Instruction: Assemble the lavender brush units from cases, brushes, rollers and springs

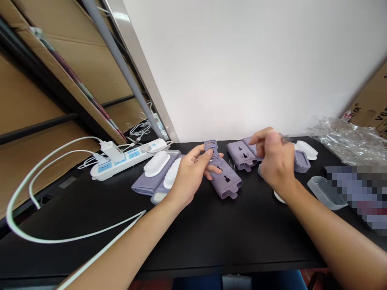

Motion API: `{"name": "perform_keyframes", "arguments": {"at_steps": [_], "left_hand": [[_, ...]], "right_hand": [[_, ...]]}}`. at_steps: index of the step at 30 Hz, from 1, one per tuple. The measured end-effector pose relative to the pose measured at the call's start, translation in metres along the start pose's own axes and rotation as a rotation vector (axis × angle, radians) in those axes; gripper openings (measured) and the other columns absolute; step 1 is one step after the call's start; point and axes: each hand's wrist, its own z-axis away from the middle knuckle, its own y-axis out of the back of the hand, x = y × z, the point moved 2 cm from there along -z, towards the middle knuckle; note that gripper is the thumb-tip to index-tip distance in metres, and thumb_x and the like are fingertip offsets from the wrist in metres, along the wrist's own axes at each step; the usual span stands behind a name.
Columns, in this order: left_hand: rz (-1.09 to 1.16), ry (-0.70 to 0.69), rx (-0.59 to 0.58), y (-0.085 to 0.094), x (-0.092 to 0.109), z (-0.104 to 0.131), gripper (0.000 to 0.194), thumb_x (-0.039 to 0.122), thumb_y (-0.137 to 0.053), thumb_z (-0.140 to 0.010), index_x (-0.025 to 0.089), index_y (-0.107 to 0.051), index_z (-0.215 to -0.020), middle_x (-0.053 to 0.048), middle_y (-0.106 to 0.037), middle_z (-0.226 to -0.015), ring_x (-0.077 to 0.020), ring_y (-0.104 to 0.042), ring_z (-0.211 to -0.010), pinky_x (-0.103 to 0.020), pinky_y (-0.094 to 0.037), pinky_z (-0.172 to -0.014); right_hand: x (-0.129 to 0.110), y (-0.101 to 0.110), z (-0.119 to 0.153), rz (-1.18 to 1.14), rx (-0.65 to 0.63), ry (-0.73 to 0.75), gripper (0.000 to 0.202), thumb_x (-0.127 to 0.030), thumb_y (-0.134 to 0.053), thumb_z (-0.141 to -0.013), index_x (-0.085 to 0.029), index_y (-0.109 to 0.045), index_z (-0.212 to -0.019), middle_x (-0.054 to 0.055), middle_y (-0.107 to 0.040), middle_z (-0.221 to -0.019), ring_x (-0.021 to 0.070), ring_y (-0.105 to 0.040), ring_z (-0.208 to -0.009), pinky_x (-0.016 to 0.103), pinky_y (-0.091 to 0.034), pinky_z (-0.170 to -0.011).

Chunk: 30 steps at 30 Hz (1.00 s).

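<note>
Between thumb and fingers, my left hand holds a small purple plastic frame with openings in it. Just below it lies a purple holder with dark cut-outs and a tab. My right hand is raised to the right, fingers curled and blurred by motion; a small greyish thing shows at its fingertips, too smeared to name. Behind, between the hands, sits another purple holder. Left of my left hand are purple pieces with white bristly brushes on them.
A white power strip with plugs and looping white cables is at the left. On the right are a purple block, a white brush, a clear tray, crumpled plastic wrap and a cardboard box.
</note>
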Motion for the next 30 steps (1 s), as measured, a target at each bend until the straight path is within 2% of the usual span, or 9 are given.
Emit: {"name": "perform_keyframes", "arguments": {"at_steps": [2, 4, 6, 10, 14, 22, 26, 30], "left_hand": [[0.013, -0.005, -0.005, 0.0, 0.0, 0.0, 0.037, 0.042, -0.081, -0.088, 0.017, -0.069, -0.112, -0.01, -0.083, -0.108, -0.0135, -0.076, -0.063, -0.021, -0.055, -0.054], [0.044, -0.004, 0.001, 0.0, 0.0, 0.0, 0.042, 0.037, -0.085, -0.084, 0.016, -0.068, -0.117, -0.01, -0.083, -0.108, -0.0143, -0.078, -0.069, -0.023, -0.06, -0.063], [0.06, -0.002, 0.02, 0.001, 0.0, -0.001, 0.047, 0.034, -0.087, -0.082, 0.016, -0.068, -0.121, -0.009, -0.084, -0.104, -0.0152, -0.079, -0.073, -0.023, -0.062, -0.067], [0.019, -0.013, 0.044, 0.002, -0.001, -0.001, 0.05, 0.04, -0.086, -0.084, 0.016, -0.068, -0.124, -0.009, -0.084, -0.101, -0.0175, -0.08, -0.074, -0.025, -0.062, -0.066], [-0.042, -0.066, 0.029, 0.001, -0.003, -0.001, 0.055, 0.044, -0.084, -0.086, 0.017, -0.067, -0.13, -0.007, -0.084, -0.097, -0.0188, -0.079, -0.075, -0.027, -0.062, -0.068], [-0.074, -0.102, -0.034, -0.001, -0.007, 0.002, 0.06, 0.032, -0.079, -0.089, 0.019, -0.06, -0.145, -0.007, -0.083, -0.101, -0.0231, -0.081, -0.09, -0.031, -0.063, -0.075], [-0.077, -0.103, -0.04, -0.002, -0.007, 0.003, 0.06, 0.029, -0.077, -0.09, 0.019, -0.058, -0.147, -0.006, -0.083, -0.097, -0.0226, -0.081, -0.09, -0.029, -0.063, -0.075], [-0.068, -0.101, -0.067, -0.004, -0.004, 0.005, 0.066, 0.028, -0.075, -0.092, 0.02, -0.054, -0.153, -0.003, -0.082, -0.089, -0.0204, -0.08, -0.087, -0.027, -0.063, -0.074]], "right_hand": [[0.006, 0.002, -0.004, -0.145, 0.057, -0.249, 0.057, -0.065, -0.044, -0.108, -0.024, -0.068, -0.077, -0.001, -0.055, -0.054, 0.015, -0.054, -0.049, 0.03, -0.043, -0.051], [0.01, -0.001, -0.005, -0.281, 0.037, -0.41, 0.057, -0.072, -0.053, -0.102, -0.023, -0.07, -0.078, 0.0, -0.06, -0.054, 0.0143, -0.057, -0.048, 0.028, -0.045, -0.049], [0.011, -0.007, -0.004, -0.375, -0.008, -0.478, 0.055, -0.073, -0.062, -0.097, -0.022, -0.072, -0.08, 0.002, -0.069, -0.061, 0.0147, -0.063, -0.053, 0.027, -0.049, -0.05], [0.006, -0.014, 0.002, -0.384, -0.084, -0.419, 0.044, -0.064, -0.074, -0.092, -0.021, -0.073, -0.082, 0.001, -0.073, -0.069, 0.0138, -0.066, -0.059, 0.025, -0.052, -0.053], [0.002, -0.016, 0.009, -0.308, -0.122, -0.355, 0.029, -0.05, -0.078, -0.093, -0.022, -0.072, -0.086, 0.0, -0.072, -0.075, 0.0142, -0.068, -0.067, 0.026, -0.053, -0.059], [-0.001, -0.017, 0.011, -0.234, -0.146, -0.334, 0.021, -0.042, -0.076, -0.093, -0.023, -0.069, -0.089, -0.001, -0.069, -0.079, 0.0145, -0.064, -0.068, 0.027, -0.051, -0.06], [0.002, -0.021, 0.011, -0.174, -0.279, -0.313, 0.019, -0.036, -0.078, -0.091, -0.025, -0.071, -0.106, -0.003, -0.065, -0.08, 0.0136, -0.061, -0.069, 0.025, -0.048, -0.058], [0.005, -0.025, 0.015, -0.108, -0.413, -0.3, 0.022, -0.027, -0.073, -0.092, -0.028, -0.072, -0.115, -0.002, -0.069, -0.087, 0.0148, -0.066, -0.078, 0.026, -0.051, -0.065]]}}
